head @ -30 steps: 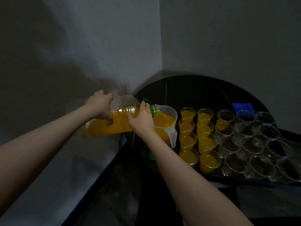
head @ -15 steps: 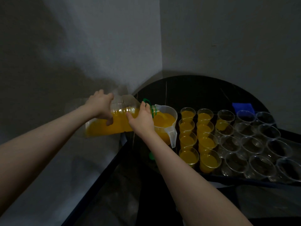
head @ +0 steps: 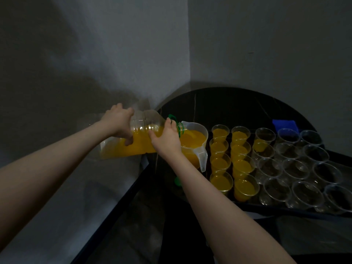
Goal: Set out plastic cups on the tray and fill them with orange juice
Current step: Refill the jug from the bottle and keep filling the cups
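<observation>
A large clear juice bottle (head: 141, 143) lies tipped sideways, half full of orange juice, its green-ringed neck over a clear plastic jug (head: 196, 145). My left hand (head: 119, 122) grips the bottle's body near its base. Nearer the neck, my right hand (head: 165, 140) holds the bottle. The jug is nearly full of juice and stands left of a dark tray (head: 266, 207). On the tray stand rows of clear plastic cups: several filled cups (head: 222, 181) on the left, one partly filled cup (head: 262, 141), and several empty cups (head: 304, 193) to the right.
The tray and jug stand on a round black table (head: 228, 103) pushed into a grey wall corner. A blue object (head: 284, 124) lies behind the cups. A green cap (head: 178, 181) lies on the table under my right forearm. Dark floor lies below.
The bottle has stayed tipped over the jug, raised slightly at its base. Both hands keep the same grip.
</observation>
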